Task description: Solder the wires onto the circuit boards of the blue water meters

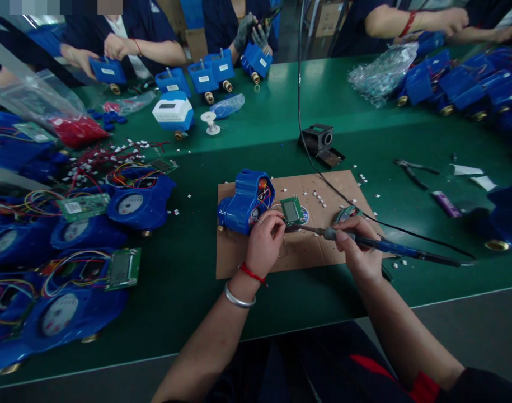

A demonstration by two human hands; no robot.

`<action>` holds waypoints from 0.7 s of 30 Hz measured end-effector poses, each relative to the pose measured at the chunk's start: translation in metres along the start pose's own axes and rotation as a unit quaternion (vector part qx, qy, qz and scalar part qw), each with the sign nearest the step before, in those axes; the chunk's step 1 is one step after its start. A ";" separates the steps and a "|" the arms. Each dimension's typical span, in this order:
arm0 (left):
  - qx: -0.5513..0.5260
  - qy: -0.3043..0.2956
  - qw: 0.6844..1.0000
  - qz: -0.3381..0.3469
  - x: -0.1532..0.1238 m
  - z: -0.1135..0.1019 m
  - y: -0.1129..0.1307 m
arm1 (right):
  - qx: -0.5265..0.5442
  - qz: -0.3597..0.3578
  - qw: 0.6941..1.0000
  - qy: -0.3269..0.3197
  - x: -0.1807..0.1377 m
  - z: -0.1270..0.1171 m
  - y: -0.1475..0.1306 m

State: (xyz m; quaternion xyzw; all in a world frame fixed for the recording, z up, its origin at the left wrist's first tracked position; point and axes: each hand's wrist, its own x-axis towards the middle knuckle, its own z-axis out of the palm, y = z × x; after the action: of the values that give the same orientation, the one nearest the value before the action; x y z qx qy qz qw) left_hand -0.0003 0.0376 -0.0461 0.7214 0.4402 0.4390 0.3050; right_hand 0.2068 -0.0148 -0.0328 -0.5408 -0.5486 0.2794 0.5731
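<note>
My right hand point(360, 246) is closed around a soldering iron point(377, 245), whose tip points left at the lower edge of a green circuit board with a display point(292, 210). Left of the iron's tip, my left hand point(266, 239) has its fingers pinched together beside the board. What they pinch, perhaps a wire, is too small to make out. A blue water meter point(245, 202) lies just beyond that hand, its housing open and coloured wires showing inside. Meter and board rest on a brown cardboard sheet point(256, 263).
A soldering iron stand point(320, 144) sits beyond the cardboard. Pliers point(416, 171) and a purple tube point(446, 204) lie to the right. Several open blue meters point(140, 204) crowd the left. The iron's black cable point(300, 84) hangs across the work. Co-workers' hands point(251, 33) are at the far side.
</note>
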 end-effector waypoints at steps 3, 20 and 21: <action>0.000 -0.003 1.000 -0.001 0.000 0.000 0.001 | -0.009 0.012 1.000 -0.022 0.001 0.000 0.000; 0.002 0.006 1.000 0.006 0.000 0.000 0.001 | -0.002 0.031 0.998 -0.048 0.011 -0.001 0.009; 0.002 0.007 1.000 0.007 0.000 0.001 0.001 | 0.003 0.032 0.998 -0.054 0.013 -0.001 0.009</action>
State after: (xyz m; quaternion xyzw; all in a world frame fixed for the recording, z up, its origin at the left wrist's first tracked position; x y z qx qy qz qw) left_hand 0.0006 0.0367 -0.0455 0.7220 0.4378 0.4456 0.2975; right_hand 0.2138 -0.0009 -0.0368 -0.5401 -0.5602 0.3279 0.5357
